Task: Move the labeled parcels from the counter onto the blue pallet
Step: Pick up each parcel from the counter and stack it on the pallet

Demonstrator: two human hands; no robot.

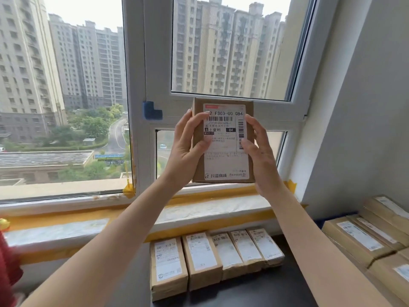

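Two hands, the left hand (188,142) and right hand (260,151), are gripping a labeled parcel (223,140) upright before the window (137,85). Five parcels (212,260) are lying side by side on the dark bench (276,284) below the sill (66,229).

1. A white-framed window (137,107) is seen ahead; grey daylight is let in.
2. Tall apartment blocks (93,60), trees and a curving road (116,134) are seen outside.
3. Yellow tape (128,190) is stuck along the sill (66,218).
4. Blue tape (151,110) is stuck on the frame.
5. A plain grey wall (365,118) is seen at right.
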